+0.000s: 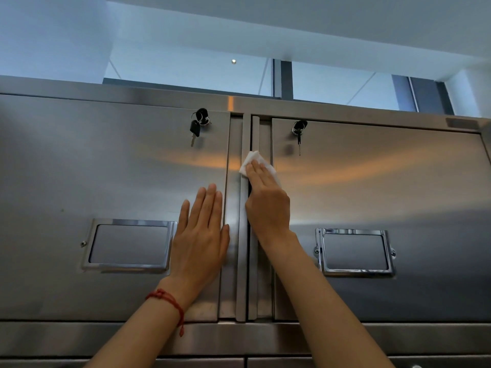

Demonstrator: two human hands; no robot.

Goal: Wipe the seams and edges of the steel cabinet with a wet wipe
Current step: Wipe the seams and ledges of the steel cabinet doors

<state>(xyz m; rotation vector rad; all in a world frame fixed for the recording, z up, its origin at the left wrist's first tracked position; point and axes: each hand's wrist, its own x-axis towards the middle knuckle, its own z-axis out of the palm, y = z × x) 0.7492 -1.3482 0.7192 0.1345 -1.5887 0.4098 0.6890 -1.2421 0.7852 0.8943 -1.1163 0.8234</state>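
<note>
A steel cabinet point(106, 168) with two upper doors fills the view from below. Between the doors runs a vertical centre seam point(245, 261) with folded handle edges. My right hand point(267, 205) presses a white wet wipe point(252, 162) flat against that seam about a third of the way down, fingers straight and pointing up. My left hand point(202, 235) lies flat on the left door beside the seam, fingers straight and spread a little. A red string bracelet point(167, 301) is on my left wrist.
Keys hang from a lock in the left door point(198, 126) and in the right door point(299, 131). Each door has a chrome label frame point(130, 245) point(354, 252). Lower doors begin below the bottom rail point(79, 338). Windows and ceiling show above the cabinet top.
</note>
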